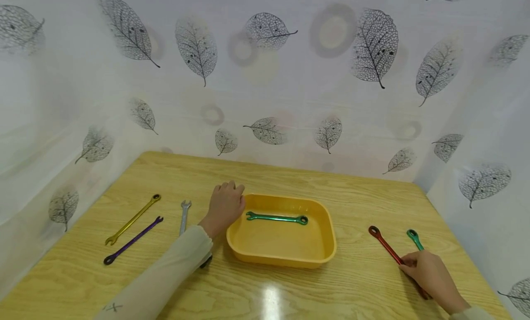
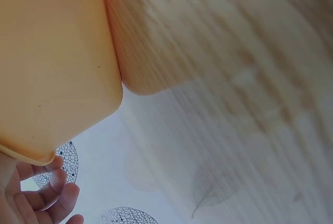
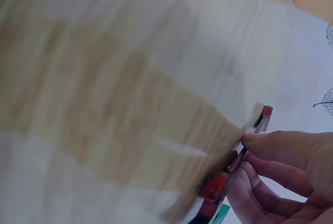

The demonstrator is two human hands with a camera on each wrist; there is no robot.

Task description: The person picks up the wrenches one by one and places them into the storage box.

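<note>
A yellow plastic tray (image 1: 281,260) stands mid-table, with a green combination wrench (image 1: 276,218) lying inside it. My left hand (image 1: 225,205) holds the tray's left rim near the far corner; in the left wrist view its curled fingers (image 2: 44,195) are at the rim, the thumb's grip partly hidden. At the right, my right hand (image 1: 430,274) pinches a red combination wrench (image 1: 387,245) between thumb and fingers, low over or on the table. The right wrist view shows the same red wrench (image 3: 213,186). A second green wrench (image 1: 415,239) lies beside this hand, partly covered.
To the left lie a yellow wrench (image 1: 132,220), a purple wrench (image 1: 134,239) and a silver wrench (image 1: 184,219), the last partly behind my left forearm. A dark tool end (image 1: 205,262) shows beside that sleeve. Leaf-patterned cloth (image 1: 306,94) borders the wooden table (image 1: 352,292).
</note>
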